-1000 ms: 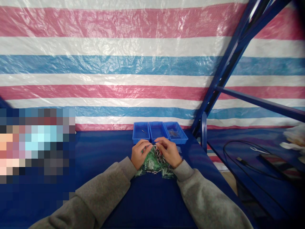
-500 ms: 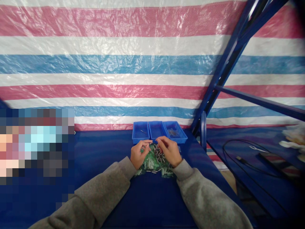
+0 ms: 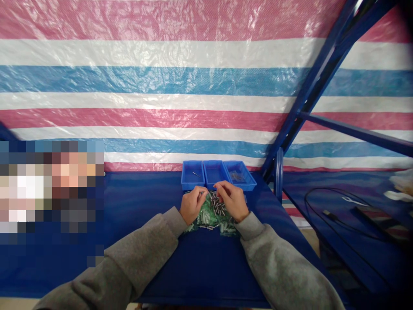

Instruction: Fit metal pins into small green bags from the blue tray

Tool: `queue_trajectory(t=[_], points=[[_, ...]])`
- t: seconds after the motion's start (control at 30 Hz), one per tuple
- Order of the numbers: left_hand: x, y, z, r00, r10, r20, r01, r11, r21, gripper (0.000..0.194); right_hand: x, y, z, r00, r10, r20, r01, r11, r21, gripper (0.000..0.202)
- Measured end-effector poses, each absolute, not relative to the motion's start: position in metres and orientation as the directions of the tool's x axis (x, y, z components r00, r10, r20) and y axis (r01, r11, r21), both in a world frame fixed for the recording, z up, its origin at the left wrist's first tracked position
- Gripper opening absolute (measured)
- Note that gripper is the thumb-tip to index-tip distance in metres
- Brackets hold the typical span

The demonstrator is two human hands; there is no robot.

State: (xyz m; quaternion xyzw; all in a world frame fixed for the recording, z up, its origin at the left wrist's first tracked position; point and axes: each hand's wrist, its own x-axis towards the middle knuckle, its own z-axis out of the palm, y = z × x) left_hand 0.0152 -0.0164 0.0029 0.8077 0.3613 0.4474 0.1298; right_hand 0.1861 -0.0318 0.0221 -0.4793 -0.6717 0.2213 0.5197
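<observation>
My left hand (image 3: 192, 205) is closed in a pinch at the left side of a heap of small metal pieces. Thumb and forefinger press together, and what they hold, if anything, is too small to tell. My right hand (image 3: 235, 202) pinches too, above the heap's right side; its fingertips hide whatever may lie between them. Between the hands lie loose dark and silver metal pieces (image 3: 218, 207), pin-like or screw-like, on green plastic packaging (image 3: 206, 216). More small packets (image 3: 227, 229) edge the near side.
Just beyond the hands stand three blue bins: a left bin (image 3: 192, 187) with a small metal piece, a middle bin (image 3: 215, 165), and a right bin (image 3: 250, 187) holding small pieces. A blue frame post (image 3: 292, 122) rises at right. A cable (image 3: 342, 229) lies on the neighbouring table.
My left fingers have drawn together, and the slim light piece seen at their tips is now out of sight. My right hand stays pinched over the heap. The whole view has shifted slightly.
</observation>
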Motion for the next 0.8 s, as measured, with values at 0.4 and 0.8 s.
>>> queue_trajectory(t=[0.4, 0.8], points=[[0.016, -0.019, 0.01, 0.441, 0.615, 0.653, 0.464, -0.78, 0.421, 0.031, 0.186, -0.033, 0.025, -0.014, 0.869, 0.495, 0.428, 0.452, -0.783, 0.032], [0.013, -0.015, 0.0, 0.228, 0.675, 0.702, 0.43, -0.716, 0.549, 0.022, 0.188, -0.031, 0.02, -0.022, 0.861, 0.507, 0.446, 0.463, -0.766, 0.029]])
